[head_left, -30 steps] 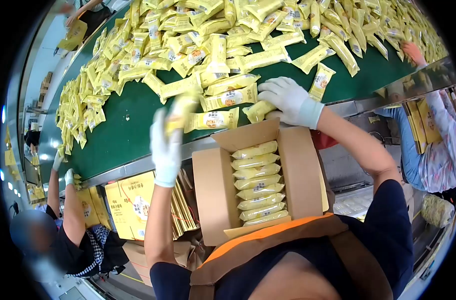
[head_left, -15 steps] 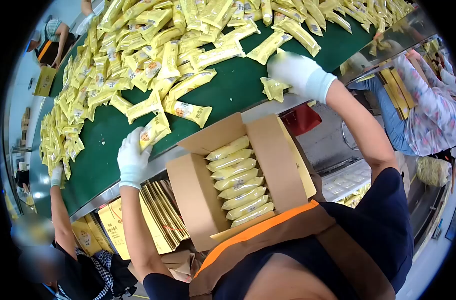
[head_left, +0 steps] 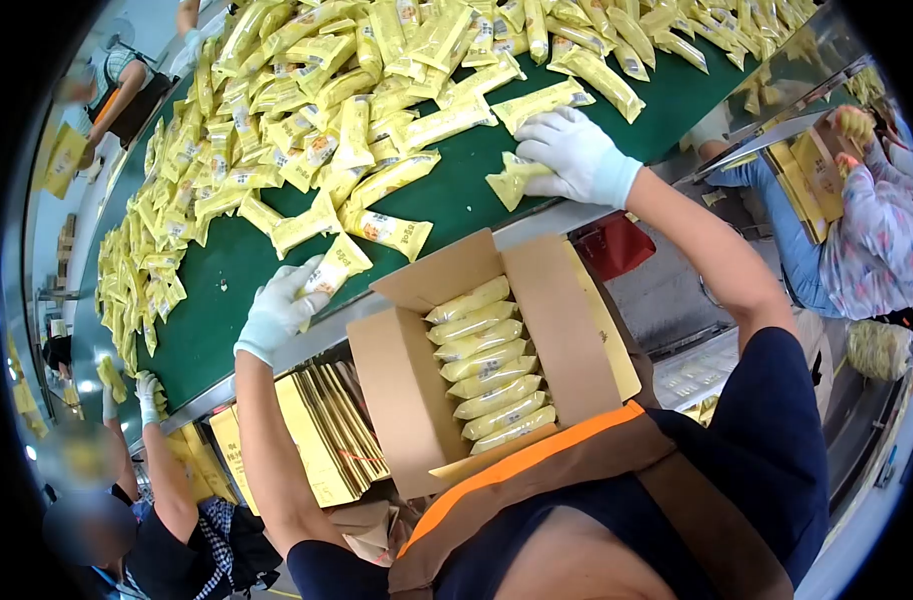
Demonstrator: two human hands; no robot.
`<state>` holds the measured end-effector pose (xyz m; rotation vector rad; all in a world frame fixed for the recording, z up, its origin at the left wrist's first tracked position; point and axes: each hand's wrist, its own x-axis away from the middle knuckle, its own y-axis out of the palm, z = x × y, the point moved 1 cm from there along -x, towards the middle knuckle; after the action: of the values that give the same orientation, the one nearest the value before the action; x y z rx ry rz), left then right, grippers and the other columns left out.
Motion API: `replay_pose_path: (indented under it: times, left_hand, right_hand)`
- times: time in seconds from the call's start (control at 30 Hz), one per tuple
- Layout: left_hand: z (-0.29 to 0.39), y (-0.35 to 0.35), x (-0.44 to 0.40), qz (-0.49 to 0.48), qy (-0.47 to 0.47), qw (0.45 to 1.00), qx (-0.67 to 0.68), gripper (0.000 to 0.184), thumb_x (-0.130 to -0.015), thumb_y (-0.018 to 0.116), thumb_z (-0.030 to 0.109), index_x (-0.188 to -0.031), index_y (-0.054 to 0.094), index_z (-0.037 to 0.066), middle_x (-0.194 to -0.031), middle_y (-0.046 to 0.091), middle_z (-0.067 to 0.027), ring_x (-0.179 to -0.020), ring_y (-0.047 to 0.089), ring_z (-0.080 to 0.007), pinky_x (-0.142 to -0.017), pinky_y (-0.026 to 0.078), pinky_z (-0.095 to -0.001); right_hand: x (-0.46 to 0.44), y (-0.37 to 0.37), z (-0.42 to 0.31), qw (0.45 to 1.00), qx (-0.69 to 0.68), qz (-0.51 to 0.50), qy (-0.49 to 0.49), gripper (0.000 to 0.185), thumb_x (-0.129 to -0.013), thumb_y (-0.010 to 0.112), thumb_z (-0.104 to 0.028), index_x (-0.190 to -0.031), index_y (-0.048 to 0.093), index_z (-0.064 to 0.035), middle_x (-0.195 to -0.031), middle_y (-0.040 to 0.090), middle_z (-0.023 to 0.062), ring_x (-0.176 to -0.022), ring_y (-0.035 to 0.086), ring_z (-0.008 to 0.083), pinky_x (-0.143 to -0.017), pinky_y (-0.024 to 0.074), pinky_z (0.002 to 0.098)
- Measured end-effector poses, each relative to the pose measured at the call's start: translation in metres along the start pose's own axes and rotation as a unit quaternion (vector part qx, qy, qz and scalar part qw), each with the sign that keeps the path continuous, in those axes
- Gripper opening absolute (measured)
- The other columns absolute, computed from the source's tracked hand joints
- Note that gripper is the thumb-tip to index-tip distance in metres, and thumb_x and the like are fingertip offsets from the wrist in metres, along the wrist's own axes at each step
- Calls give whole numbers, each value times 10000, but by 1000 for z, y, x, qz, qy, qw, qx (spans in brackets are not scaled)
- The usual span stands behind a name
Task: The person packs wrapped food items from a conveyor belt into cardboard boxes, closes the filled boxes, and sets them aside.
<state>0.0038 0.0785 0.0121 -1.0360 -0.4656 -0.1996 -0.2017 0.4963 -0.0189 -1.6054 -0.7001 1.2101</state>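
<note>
My left hand, in a white glove, is closed on a yellow packet at the near edge of the green belt. My right hand, also gloved, is closed on another yellow packet above the belt's near edge. Beyond its fingertips lies a further packet. Between my arms stands an open cardboard box, its flaps folded out, with a row of several yellow packets inside.
A large heap of yellow packets covers the far part of the belt. Flattened yellow cartons stand left of the box. Co-workers are at the left and right, one with gloved hands at the belt. A red item lies right of the box.
Over the last second my left hand has moved left and down with its packet. My right hand has since shifted slightly left with its packet. The whole view has also shifted.
</note>
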Motion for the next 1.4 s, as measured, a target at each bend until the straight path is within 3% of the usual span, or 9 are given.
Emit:
replay_pose_path:
  times: [0.13,0.27,0.57,0.8,0.97,1.07,1.1,1.23,1.4]
  left_hand:
    - [26,15,12,64,13,976,-206,683,-845,687,298,-1479,444,223,-1249,565,-146,-1124,548,-367,-1001,437,-418]
    - [17,41,18,127,26,974,-188,759,-844,691,362,-1517,359,249,-1312,546,-132,-1168,544,-345,-1034,416,-418]
    - [13,68,16,265,63,939,-212,827,-818,686,496,-1472,392,83,-1119,599,-111,-1036,569,-325,-1025,364,-516]
    - [30,9,17,178,3,969,-174,724,-713,757,471,-1331,545,158,-1128,614,-89,-1122,567,-284,-1104,219,-632]
    - [1,-35,-34,88,16,988,-127,869,-646,783,560,-1346,551,99,-1318,604,-126,-1256,535,-300,-1151,18,-629]
    - [-3,-25,-35,87,75,992,-60,869,-646,773,600,-1322,575,90,-1312,606,-143,-1267,526,-302,-1191,83,-508]
    - [-3,-17,-33,133,98,980,-110,810,-658,778,556,-1309,591,112,-1213,633,-136,-1202,541,-328,-1151,252,-461]
    - [20,8,-15,211,105,952,-194,723,-665,787,468,-1285,617,137,-1018,595,-111,-1019,549,-333,-886,497,-408]
    - [6,27,-18,280,121,939,-157,837,-694,778,502,-1405,512,148,-1213,584,-123,-1145,528,-343,-972,474,-390]
  right_hand:
    - [17,-21,-13,995,6,-97,25,612,-744,717,-546,-1099,575,-69,-986,587,128,-946,571,324,-913,420,437]
    - [13,-32,-11,993,70,-1,91,747,-727,736,-529,-1280,513,-80,-993,568,118,-923,567,313,-835,433,422]
    - [-42,-56,32,930,-160,-177,281,726,-758,735,-472,-1302,532,-35,-1237,598,229,-1147,573,383,-1004,440,405]
    - [-37,-36,53,924,-46,-313,215,697,-658,749,-512,-1173,601,-66,-1119,578,191,-1077,566,385,-981,446,390]
    - [6,-22,36,949,-137,-200,202,652,-632,805,-411,-1133,631,-31,-1267,521,197,-1215,494,372,-1039,414,399]
    - [-20,-50,12,916,-165,-270,245,613,-629,801,-413,-1080,614,-43,-1260,529,171,-1178,512,382,-1019,414,427]
    - [-31,-52,6,951,-104,-220,188,601,-626,802,-411,-1066,605,-52,-1249,533,163,-1148,523,377,-986,423,432]
    - [-45,-16,-1,990,19,-112,83,602,-664,786,-472,-1093,590,-97,-1096,561,129,-1010,572,323,-882,459,411]
    - [-38,-16,-18,966,-4,-156,207,856,-588,838,-393,-1305,504,-66,-1176,590,160,-1118,565,342,-978,442,400]
